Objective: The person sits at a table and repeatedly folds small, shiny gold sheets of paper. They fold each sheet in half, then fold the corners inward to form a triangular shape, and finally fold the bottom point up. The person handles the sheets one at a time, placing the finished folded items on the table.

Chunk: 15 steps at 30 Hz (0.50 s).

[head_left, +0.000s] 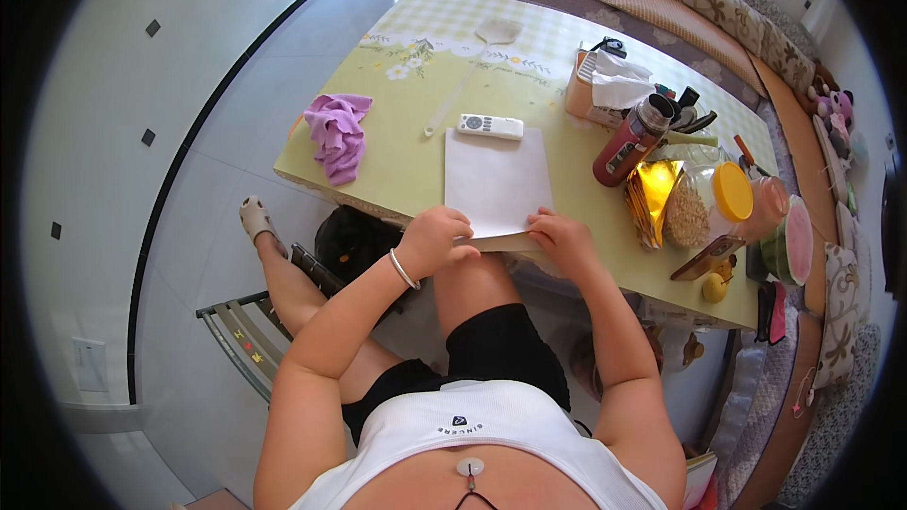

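Note:
A sheet of white paper [496,179] lies on the near edge of the table, its near end at the edge. My left hand [435,241] is closed at its near left corner, fingers curled on top and thumb lower. At the near right corner, my right hand [564,238] pinches the paper between bent fingers and thumb. A white remote control [490,127] rests across the far end of the sheet. A long-handled white ladle or spatula [453,94] appears beyond it; I cannot tell whether it is real or printed.
A purple cloth [338,137] lies crumpled at the left. On the right stand a tissue box [588,94], a dark red bottle [624,146], a gold foil packet [650,203], a yellow-lidded jar [688,217], a phone [707,258] and a cut watermelon [798,241].

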Tool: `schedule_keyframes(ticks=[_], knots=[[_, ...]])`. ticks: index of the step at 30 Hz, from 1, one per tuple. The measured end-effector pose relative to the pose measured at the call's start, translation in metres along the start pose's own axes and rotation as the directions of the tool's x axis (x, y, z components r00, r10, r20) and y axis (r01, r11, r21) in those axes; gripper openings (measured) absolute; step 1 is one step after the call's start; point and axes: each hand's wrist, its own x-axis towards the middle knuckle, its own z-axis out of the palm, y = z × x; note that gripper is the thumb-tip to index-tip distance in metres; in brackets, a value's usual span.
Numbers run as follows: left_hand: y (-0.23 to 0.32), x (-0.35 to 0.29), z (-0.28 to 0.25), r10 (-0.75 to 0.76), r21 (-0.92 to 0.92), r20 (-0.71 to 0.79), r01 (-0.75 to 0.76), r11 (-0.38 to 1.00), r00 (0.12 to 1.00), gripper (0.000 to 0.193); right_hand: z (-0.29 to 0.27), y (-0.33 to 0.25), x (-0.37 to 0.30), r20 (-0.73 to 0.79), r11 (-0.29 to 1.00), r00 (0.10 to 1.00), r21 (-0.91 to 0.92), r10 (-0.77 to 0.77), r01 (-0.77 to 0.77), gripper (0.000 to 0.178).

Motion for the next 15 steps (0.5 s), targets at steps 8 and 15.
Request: schedule_keyframes(ticks=[8, 15], knots=[[-0.006, 0.009, 0.003, -0.363, -0.167, 0.064, 0.369, 0.914, 0.929, 0.013, -0.011, -0.007, 0.007, 0.073, 0.913, 0.959, 0.294, 0.274, -0.284, 0.022], [-0.028, 0.028, -0.002, -0.554, -0.484, 0.202, 0.574, 0.661, 0.808, 0.019, -0.016, 0.021, 0.016, 0.114, 0.728, 0.935, 0.599, 0.335, -0.334, 0.027]])
